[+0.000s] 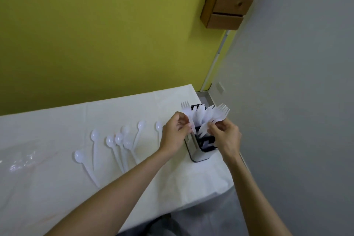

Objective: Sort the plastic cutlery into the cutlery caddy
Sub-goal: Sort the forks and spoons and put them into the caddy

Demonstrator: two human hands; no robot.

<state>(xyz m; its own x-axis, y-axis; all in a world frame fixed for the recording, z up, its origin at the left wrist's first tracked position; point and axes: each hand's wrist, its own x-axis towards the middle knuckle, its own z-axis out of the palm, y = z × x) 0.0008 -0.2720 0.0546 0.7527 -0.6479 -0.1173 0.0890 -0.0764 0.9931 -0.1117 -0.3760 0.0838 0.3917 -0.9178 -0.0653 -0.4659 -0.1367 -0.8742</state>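
Observation:
A white cutlery caddy [199, 156] with a black inside stands near the table's right edge. White plastic forks [222, 111] and knives [200, 115] stick up out of it in a fan. My left hand [175, 132] is at the caddy's left side and pinches a white knife [192, 126] standing in it. My right hand [226, 136] is at the caddy's right side, its fingers curled round the stems of the forks. Several white plastic spoons [118, 140] lie loose on the table, left of my left hand.
The table has a white cloth [57, 188]; its right edge runs just past the caddy. A clear plastic wrapper [21, 161] lies at the far left. A yellow wall is behind the table, a grey wall to the right, and a wooden drawer unit [231, 0] hangs up high.

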